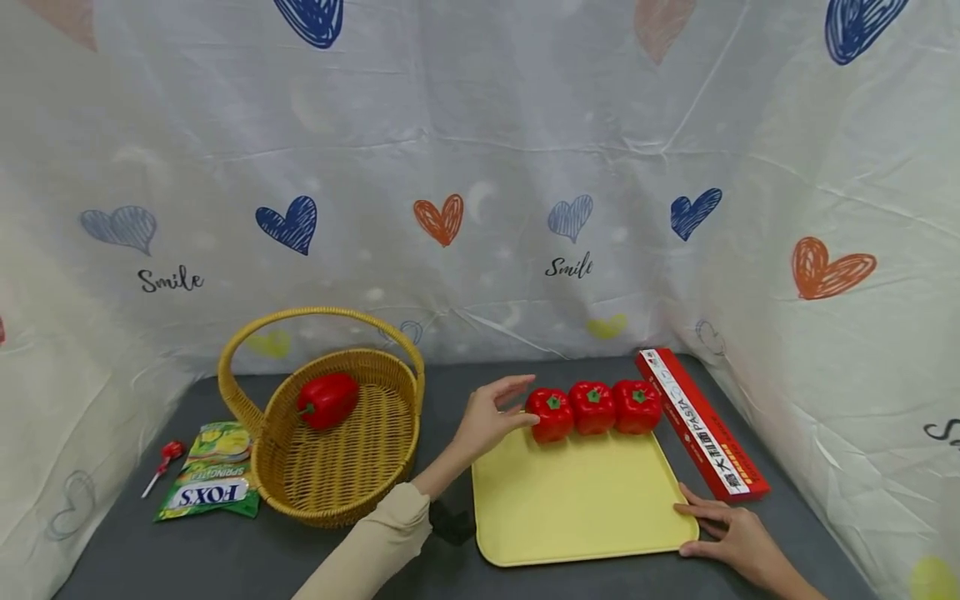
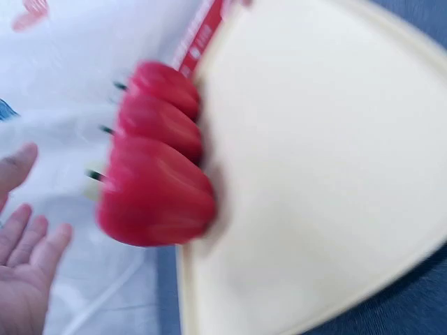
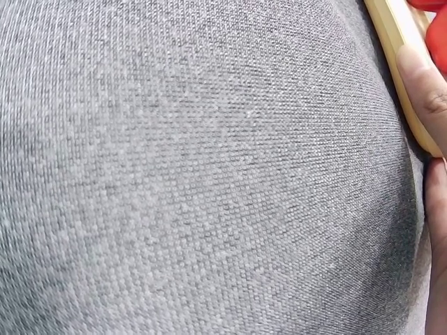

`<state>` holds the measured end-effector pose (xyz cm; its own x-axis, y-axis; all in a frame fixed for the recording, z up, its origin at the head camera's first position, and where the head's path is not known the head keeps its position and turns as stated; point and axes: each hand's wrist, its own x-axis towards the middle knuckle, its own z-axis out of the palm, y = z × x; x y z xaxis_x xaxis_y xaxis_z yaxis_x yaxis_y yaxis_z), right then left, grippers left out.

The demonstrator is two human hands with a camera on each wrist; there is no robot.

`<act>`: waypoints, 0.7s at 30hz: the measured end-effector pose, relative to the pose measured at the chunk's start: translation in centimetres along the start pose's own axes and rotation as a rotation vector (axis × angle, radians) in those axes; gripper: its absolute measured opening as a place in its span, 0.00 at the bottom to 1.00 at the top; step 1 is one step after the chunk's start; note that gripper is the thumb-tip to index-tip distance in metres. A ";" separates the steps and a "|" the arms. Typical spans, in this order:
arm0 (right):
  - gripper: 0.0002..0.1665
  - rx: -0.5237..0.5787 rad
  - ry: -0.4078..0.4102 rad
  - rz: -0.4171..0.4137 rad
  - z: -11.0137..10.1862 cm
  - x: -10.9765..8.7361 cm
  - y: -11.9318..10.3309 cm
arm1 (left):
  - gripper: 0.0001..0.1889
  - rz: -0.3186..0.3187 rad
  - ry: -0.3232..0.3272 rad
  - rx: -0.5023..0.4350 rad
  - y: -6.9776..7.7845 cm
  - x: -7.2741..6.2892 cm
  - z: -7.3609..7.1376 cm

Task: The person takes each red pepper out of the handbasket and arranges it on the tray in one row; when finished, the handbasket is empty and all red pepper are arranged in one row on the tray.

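Note:
My left hand [image 1: 487, 421] reaches over the tray's back left corner, thumb and fingers spread around the left side of a red bell pepper [image 1: 553, 421]. In the left wrist view the fingers [image 2: 49, 255] stand apart from that pepper [image 2: 157, 195]. Two more red bell peppers, a middle one [image 1: 592, 410] and a right one [image 1: 637, 408], line up beside it along the back of the yellow tray [image 1: 585, 500]. At the tray's front right corner, my right hand [image 1: 731, 537] grips the rim, its thumb on the near side and its fingers along the right edge.
A wicker basket [image 1: 345, 483] with a tall handle stands left of the tray, a red bell pepper [image 1: 327, 400] inside. Left of it lie a green FOX'S packet [image 1: 213, 475] and a red-headed stick [image 1: 171, 454]. A red pasta box [image 1: 705, 429] lies along the tray's right side.

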<state>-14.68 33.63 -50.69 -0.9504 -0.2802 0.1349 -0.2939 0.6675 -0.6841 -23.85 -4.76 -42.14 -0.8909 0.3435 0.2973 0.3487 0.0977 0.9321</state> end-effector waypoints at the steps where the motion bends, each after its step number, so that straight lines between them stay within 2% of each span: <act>1: 0.33 -0.002 -0.001 0.008 0.0 0.0 -0.1 | 0.27 -0.006 -0.002 0.000 0.4 -0.6 -0.5; 3: 0.33 -0.009 0.000 0.032 0.1 0.0 -0.2 | 0.24 -0.026 -0.027 0.001 1.1 -2.0 -1.8; 6: 0.34 -0.012 0.005 0.050 0.1 0.0 -0.3 | 0.22 -0.045 -0.056 -0.004 2.4 -4.3 -4.6; 8: 0.34 -0.007 0.006 0.045 0.1 0.0 -0.2 | 0.22 -0.053 -0.031 -0.008 3.0 -5.8 -6.8; 11: 0.34 0.009 -0.010 0.031 0.2 0.0 -0.1 | 0.23 -0.096 0.071 -0.010 3.3 -7.6 -10.4; 14: 0.36 0.004 -0.030 0.064 0.1 -0.1 -0.1 | 0.24 -0.178 0.177 0.003 3.5 -8.8 -13.9; 17: 0.37 -0.010 -0.048 0.097 0.0 -0.1 -0.2 | 0.26 -0.272 0.259 0.046 3.4 -9.1 -16.9; 21: 0.37 -0.021 -0.050 0.091 0.1 0.1 -0.2 | 0.28 -0.395 0.374 0.145 2.9 -9.2 -19.7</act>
<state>-14.67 33.35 -50.62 -0.9672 -0.2512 0.0365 -0.2090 0.7061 -0.6766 -20.38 -26.04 -38.10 -0.9953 -0.0967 0.0095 -0.0189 0.2883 0.9573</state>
